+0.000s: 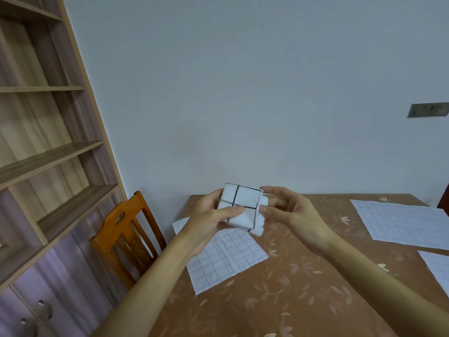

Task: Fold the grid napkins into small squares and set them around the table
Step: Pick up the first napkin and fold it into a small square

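Observation:
A white napkin with dark grid lines, folded into a small thick square [243,205], is held in the air above the table's far left corner. My left hand [211,217] grips its left side with the thumb across the front. My right hand [289,210] pinches its right edge with thumb and fingers. Below them an unfolded grid napkin [226,259] lies flat on the brown leaf-patterned table [291,288]. Another unfolded napkin [403,222] lies at the far right, and a third [437,268] shows at the right edge.
A wooden chair [126,239] stands at the table's left side. A tall wooden shelf unit [43,154] fills the left. A plain wall with a socket plate [427,110] is behind the table.

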`<state>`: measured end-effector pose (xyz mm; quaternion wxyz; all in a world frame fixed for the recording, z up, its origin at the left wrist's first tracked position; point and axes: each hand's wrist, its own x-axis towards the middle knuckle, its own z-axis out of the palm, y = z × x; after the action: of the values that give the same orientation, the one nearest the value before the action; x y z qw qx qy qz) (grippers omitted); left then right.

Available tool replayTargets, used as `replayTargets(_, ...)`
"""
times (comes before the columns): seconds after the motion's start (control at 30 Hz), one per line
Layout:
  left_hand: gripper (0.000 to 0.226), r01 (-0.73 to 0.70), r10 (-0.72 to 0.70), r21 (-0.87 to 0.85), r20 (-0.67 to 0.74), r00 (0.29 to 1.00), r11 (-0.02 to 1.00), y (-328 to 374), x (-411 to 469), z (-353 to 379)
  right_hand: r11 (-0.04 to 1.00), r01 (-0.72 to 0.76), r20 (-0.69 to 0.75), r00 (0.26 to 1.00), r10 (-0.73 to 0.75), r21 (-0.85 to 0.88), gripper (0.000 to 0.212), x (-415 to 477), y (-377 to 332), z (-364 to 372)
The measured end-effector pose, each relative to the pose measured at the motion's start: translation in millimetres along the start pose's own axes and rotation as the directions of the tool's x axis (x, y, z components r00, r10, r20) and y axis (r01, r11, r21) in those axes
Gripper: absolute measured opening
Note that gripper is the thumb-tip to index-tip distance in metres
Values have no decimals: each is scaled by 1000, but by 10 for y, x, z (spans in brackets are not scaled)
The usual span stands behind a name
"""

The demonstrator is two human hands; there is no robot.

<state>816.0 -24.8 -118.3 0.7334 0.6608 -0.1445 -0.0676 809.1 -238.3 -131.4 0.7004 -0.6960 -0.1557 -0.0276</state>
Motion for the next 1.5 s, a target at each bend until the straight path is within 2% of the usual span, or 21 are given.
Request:
replayTargets(0.1,37,16,-22,99,65,998,995,-13,-25,17,1000,26,-7,1000,-26,11,52,4,13,-21)
replayTargets(0.17,37,-1,-1,101,26,1000,995,-48,-28,54,999,32,-21,999,-32,33,54,1,52,-8)
replayTargets(0.27,41,0,8,92,-85,996,996,-178,-6,102,992,-31,-66,997,40,124,57,-4,171,23)
replayTargets(0.37,45,7,13,131,-151,988,991,-341,7,147,994,-104,-13,994,104,-16,67,-53,300,47)
replayTargets(0.43,42,3,22,145,-173,985,989,-448,5,215,984,-134,-10,991,134,-116,58,-109,390,114)
replayTargets(0.57,19,59,-38,102,-195,980,993,-686,15,427,957,-138,-211,974,85,-254,65,-194,685,210)
replayTargets(0.63,7,137,-119,66,-225,967,988,-826,35,518,956,-136,-287,956,58,-260,53,-242,851,207)
replayTargets(0.73,22,232,-202,77,-282,938,970,-1090,113,581,945,-180,-373,925,70,-271,40,-309,1033,132)
replayTargets(0.83,31,148,-45,319,-308,950,936,-1392,179,655,923,-257,-435,893,113,-287,40,-363,1204,4)
replayTargets(0.9,27,86,50,439,-289,956,894,-1554,190,747,900,-331,-482,861,166,-282,41,-356,1317,-81)
replayTargets(1.0,8,52,83,498,-246,966,866,-1832,214,910,878,-410,-538,812,227,-247,44,-314,1533,-186)
replayTargets(1.07,9,82,72,510,-276,959,856,-2072,244,971,863,-455,-559,783,271,-219,45,-313,1746,-248)
replayTargets(1.23,45,141,52,515,-342,938,846,-2710,252,1039,773,-566,-565,751,342,-285,43,-474,2392,-416)
replayTargets(1.37,33,291,-108,502,-361,926,814,-3267,196,1003,693,-630,-492,754,436,-351,33,-608,2817,-482)
replayTargets(1.5,35,312,-139,573,-326,935,758,-3685,178,867,616,-683,-428,729,534,-394,26,-682,3245,-547)
